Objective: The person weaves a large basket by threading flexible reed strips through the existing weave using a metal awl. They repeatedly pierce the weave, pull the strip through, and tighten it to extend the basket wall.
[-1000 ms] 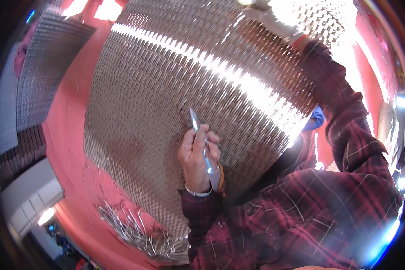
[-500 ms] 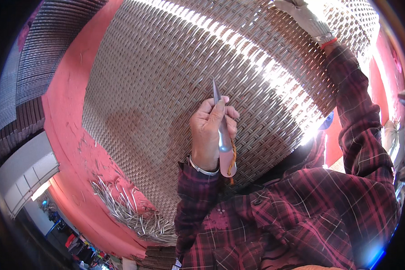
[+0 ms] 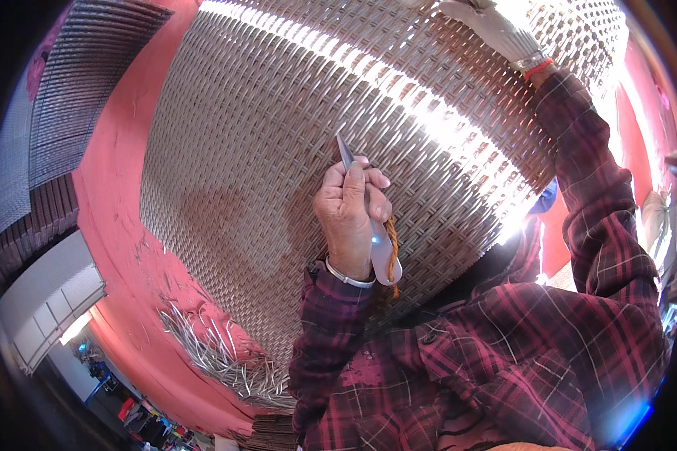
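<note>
My left hand (image 3: 346,214) is closed around a pointed metal tool (image 3: 386,255). The tool's tapered tip points up and away over a brown woven wicker panel (image 3: 256,150). Through its rounded near end runs an orange twisted cord (image 3: 393,259), which hangs beside it. At the upper right, my right hand (image 3: 496,31), in a pale glove, lies at the far part of the weave. Its fingertips are cut off by the top of the picture, so their grip is hidden.
A red surface (image 3: 116,173) runs beneath and left of the panel. Loose pale strands (image 3: 218,357) lie in a heap at lower left. Dark ribbed, woven pieces (image 3: 90,75) stand at upper left, with a light grey curved object (image 3: 53,301) below. Bright sunlight stripes the weave.
My left hand has shifted slightly left, and the tool has tilted with its tip lower and further left. The gloved right hand has moved a little left and up.
</note>
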Action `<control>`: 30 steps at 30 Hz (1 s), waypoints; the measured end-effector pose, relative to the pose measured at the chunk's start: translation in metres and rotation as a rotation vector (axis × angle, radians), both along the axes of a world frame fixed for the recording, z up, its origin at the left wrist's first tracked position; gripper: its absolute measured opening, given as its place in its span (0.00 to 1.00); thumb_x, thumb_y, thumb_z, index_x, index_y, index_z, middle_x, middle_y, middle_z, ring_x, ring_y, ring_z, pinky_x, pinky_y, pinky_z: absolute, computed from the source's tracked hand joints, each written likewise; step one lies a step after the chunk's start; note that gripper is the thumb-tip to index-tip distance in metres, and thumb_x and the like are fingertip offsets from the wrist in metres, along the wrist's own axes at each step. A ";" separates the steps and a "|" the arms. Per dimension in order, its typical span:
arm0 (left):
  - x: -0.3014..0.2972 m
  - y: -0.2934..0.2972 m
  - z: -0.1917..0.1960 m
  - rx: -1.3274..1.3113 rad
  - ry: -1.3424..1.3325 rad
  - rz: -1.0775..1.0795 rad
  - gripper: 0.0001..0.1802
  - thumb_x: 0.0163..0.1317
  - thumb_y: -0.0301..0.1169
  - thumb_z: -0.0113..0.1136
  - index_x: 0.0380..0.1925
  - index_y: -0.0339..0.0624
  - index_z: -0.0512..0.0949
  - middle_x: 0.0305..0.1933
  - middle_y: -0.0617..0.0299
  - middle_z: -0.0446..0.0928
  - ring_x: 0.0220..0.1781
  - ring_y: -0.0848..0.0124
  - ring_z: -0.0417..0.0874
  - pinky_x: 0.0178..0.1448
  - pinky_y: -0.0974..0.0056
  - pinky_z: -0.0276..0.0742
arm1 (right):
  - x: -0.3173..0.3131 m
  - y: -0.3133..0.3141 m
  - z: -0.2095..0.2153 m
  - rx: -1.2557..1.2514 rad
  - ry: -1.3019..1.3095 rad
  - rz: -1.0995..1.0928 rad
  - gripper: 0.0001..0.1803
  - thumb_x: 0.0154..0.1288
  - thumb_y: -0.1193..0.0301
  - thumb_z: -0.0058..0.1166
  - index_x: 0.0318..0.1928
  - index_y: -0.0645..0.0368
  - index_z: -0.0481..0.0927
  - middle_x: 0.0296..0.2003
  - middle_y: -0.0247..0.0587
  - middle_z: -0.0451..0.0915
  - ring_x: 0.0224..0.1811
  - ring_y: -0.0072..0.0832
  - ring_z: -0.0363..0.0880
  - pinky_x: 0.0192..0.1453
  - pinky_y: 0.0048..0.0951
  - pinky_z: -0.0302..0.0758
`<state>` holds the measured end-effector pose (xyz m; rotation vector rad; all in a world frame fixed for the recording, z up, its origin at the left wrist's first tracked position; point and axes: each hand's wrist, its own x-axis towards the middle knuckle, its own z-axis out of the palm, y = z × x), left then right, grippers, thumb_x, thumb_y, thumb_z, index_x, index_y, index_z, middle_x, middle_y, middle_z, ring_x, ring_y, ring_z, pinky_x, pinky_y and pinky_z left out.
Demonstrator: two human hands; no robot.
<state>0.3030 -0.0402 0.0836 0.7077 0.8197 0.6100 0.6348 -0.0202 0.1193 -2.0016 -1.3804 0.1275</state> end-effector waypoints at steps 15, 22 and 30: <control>-0.018 -0.004 -0.008 0.110 -0.165 0.173 0.11 0.74 0.32 0.45 0.46 0.35 0.71 0.29 0.59 0.76 0.15 0.84 0.60 0.19 0.76 0.61 | 0.020 -0.013 -0.029 0.095 -0.083 0.023 0.08 0.61 0.69 0.59 0.40 0.54 0.77 0.34 0.32 0.75 0.38 0.24 0.72 0.41 0.30 0.73; -0.058 -0.007 -0.012 -0.032 -0.410 0.203 0.13 0.75 0.32 0.43 0.49 0.34 0.71 0.30 0.60 0.76 0.15 0.85 0.58 0.21 0.76 0.60 | -0.007 -0.017 -0.014 -0.038 -0.600 0.151 0.13 0.61 0.70 0.60 0.47 0.53 0.79 0.43 0.35 0.79 0.47 0.27 0.76 0.49 0.31 0.78; -0.041 -0.018 -0.017 0.241 -0.108 0.216 0.08 0.73 0.26 0.46 0.45 0.34 0.70 0.28 0.58 0.75 0.17 0.83 0.64 0.21 0.77 0.63 | -0.159 0.010 -0.041 0.066 -0.193 0.755 0.11 0.53 0.67 0.66 0.37 0.50 0.82 0.42 0.30 0.81 0.50 0.30 0.78 0.49 0.33 0.79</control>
